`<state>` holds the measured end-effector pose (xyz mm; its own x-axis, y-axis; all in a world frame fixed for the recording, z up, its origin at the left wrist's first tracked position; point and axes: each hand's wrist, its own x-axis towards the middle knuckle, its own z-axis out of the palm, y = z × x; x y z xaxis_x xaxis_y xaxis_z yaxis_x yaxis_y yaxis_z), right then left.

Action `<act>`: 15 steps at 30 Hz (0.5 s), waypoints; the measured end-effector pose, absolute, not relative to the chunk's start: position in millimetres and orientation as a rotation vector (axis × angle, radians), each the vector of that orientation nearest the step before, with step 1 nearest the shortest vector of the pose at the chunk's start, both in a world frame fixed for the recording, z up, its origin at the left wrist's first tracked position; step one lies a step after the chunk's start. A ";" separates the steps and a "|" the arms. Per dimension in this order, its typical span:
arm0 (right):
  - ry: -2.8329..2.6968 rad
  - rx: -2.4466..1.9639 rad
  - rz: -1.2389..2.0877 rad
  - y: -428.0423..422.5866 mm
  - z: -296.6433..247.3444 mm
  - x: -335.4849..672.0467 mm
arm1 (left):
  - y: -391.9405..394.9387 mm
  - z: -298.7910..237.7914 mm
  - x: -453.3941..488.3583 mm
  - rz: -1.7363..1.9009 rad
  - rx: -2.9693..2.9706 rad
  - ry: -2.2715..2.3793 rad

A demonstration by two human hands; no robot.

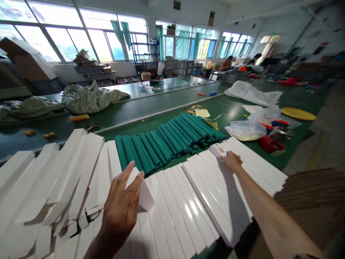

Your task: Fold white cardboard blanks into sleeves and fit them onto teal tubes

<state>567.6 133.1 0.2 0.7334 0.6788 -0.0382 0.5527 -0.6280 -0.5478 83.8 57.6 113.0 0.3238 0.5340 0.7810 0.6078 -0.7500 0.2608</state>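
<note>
My left hand (121,207) is at the lower middle, its fingers bent around a long white carton (147,196) whose end tilts up toward me. The thumb is hidden. My right hand (231,160) reaches out to the far end of the row of flat white cartons (172,201). Its fingers are closed at a small white end piece (216,151) with a yellowish spot; I cannot make out whether it is a carton flap. Just beyond the cartons lies a row of dark green ribbed rods (167,142).
Open-ended white cartons (64,169) are heaped at the left. Clear plastic bags (246,129), a red cup-like part (271,145) and a yellow disc (298,113) lie at the right on the green table (151,118). Stacked brown cardboard (309,187) stands at the right edge.
</note>
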 end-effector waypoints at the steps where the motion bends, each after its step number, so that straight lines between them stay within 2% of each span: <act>1: -0.964 -2.451 0.325 132.0 -4.3 566.3 | 58.2 113.3 85.6 -1.417 -2.484 -1.074; 8: -1.210 -2.490 0.230 99.8 -33.5 491.9 | 61.0 111.0 88.2 -1.410 -2.484 -1.053; 15: -1.075 -2.372 0.203 81.2 -39.5 461.1 | 59.9 112.4 88.7 -1.416 -2.486 -1.036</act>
